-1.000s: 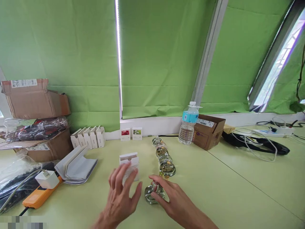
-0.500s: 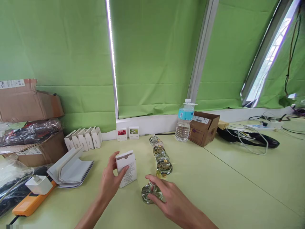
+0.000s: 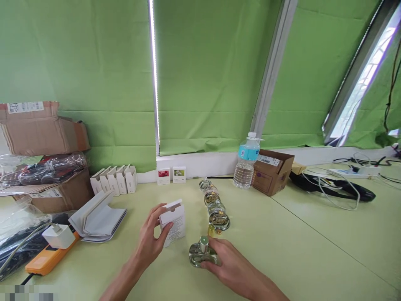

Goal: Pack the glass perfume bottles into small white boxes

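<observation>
While I watch from afar, my view shows the left hand (image 3: 147,244) half-closed on a white carton (image 3: 173,221) at 11 o'clock, and the right hand (image 3: 233,263) wrapped around a glass perfume bottle (image 3: 202,253) at 12 o'clock.

The left hand (image 3: 147,239) and right hand (image 3: 233,267) are bare, with long, slim fingers. Behind the fingers, each hand narrows to a thin wrist, then the bare left forearm (image 3: 120,280) and right forearm (image 3: 266,290) run off the lower edge. The nails look short, though they are too small to tell for certain.

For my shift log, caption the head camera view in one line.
Left hand grips a white carton; right hand rests on a clear glass perfume bottle beside a row of others.
</observation>
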A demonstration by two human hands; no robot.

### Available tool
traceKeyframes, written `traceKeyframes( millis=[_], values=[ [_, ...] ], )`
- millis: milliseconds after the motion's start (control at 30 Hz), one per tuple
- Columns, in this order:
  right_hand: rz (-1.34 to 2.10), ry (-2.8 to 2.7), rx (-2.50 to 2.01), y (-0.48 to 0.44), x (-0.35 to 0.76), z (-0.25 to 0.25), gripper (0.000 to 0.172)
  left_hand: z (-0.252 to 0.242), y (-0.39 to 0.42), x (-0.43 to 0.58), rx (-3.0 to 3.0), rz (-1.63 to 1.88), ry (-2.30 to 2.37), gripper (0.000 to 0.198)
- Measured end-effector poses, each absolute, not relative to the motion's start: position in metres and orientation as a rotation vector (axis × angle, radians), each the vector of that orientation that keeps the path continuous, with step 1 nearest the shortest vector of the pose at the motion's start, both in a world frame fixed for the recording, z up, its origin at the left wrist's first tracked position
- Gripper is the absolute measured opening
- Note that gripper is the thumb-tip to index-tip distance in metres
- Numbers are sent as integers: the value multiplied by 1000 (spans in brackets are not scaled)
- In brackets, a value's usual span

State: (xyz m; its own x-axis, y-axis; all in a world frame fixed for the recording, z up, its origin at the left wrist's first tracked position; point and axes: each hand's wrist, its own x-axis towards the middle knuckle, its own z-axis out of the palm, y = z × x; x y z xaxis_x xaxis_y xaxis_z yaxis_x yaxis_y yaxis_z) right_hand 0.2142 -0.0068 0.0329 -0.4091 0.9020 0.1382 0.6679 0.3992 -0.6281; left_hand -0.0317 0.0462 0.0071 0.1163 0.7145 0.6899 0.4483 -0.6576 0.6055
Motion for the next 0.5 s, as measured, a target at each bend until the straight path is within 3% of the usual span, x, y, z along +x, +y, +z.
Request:
traceKeyframes(
  millis=[167,367,500],
  values=[
    [709,-2151,-1366,-9,210,34,13,4,47,-35,2242,1515,1139,21],
    [738,-2107,-1373,-15,206,41,18,13,45,-35,2085,1377,1147,39],
    [805,-2048,-1328,-16,205,39,20,26,43,-35,2055,1269,1139,31]
  ],
)
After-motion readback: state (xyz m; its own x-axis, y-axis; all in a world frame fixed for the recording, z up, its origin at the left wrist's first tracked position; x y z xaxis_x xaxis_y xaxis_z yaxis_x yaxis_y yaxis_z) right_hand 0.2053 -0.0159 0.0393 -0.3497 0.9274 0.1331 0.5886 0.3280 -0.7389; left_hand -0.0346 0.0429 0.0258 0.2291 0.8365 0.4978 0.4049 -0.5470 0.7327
